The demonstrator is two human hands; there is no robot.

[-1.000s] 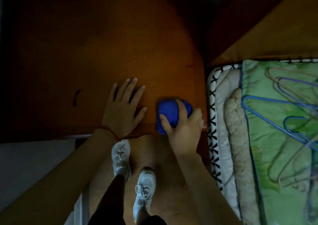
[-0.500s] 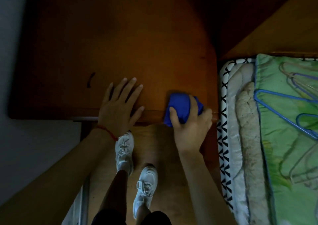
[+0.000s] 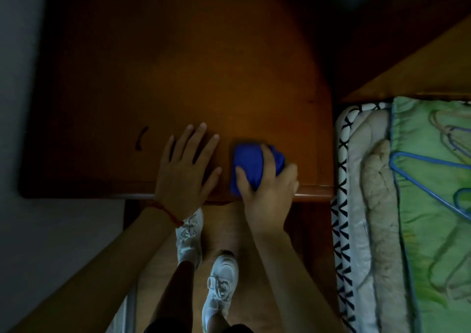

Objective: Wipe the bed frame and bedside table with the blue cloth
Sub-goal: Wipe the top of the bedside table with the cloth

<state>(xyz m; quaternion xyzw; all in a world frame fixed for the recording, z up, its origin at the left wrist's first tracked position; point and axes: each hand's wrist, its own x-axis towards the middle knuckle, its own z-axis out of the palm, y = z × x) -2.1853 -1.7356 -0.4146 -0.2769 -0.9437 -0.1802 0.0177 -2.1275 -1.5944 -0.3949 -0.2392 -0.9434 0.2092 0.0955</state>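
Observation:
The brown wooden bedside table fills the upper middle of the head view. A bunched blue cloth lies on its top near the front edge, right of centre. My right hand presses down on the cloth, thumb and fingers wrapped over it. My left hand lies flat on the tabletop just left of the cloth, fingers spread, a red string at the wrist. The wooden bed frame shows at the upper right, beside the table.
A bed with layered bedding and a green cover lies to the right, with blue wire hangers on it. My two white shoes stand on the floor below the table's front edge. A dark mark sits on the tabletop at left.
The view has shifted, so the table sits lower and further right in frame. My right hand with the cloth stays near the front edge; my left hand stays flat.

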